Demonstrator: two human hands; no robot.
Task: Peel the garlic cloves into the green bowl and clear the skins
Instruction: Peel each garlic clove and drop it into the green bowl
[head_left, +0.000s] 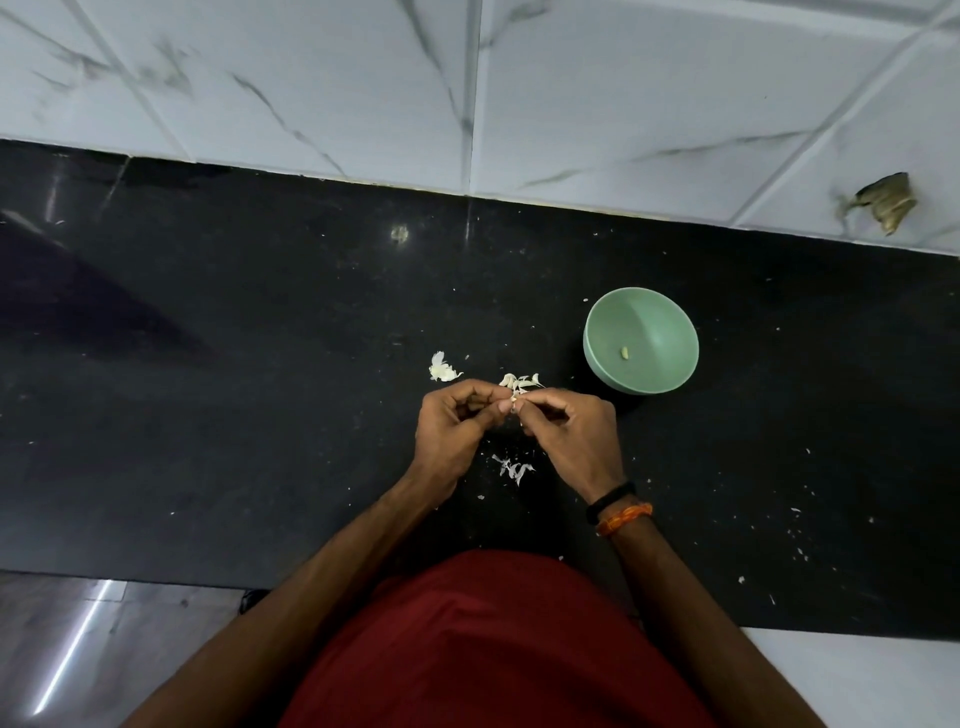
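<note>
Both hands meet over the middle of the black counter (260, 364). My left hand (454, 426) and my right hand (566, 428) pinch a small garlic clove (514, 405) between their fingertips; most of the clove is hidden by the fingers. The green bowl (660, 317) stands to the right of the hands and holds one peeled clove (625, 353). A piece of garlic with skin (441, 368) lies just beyond the left hand. Loose skins (522, 383) lie beyond the fingertips, and more skins (511, 469) lie on the counter between the wrists.
A white marble-patterned tiled wall (571, 93) rises behind the counter, with a damaged brown patch (885, 202) at the far right. Small skin flecks (800, 545) are scattered over the right side of the counter. The counter's front edge runs just before my red shirt (493, 649).
</note>
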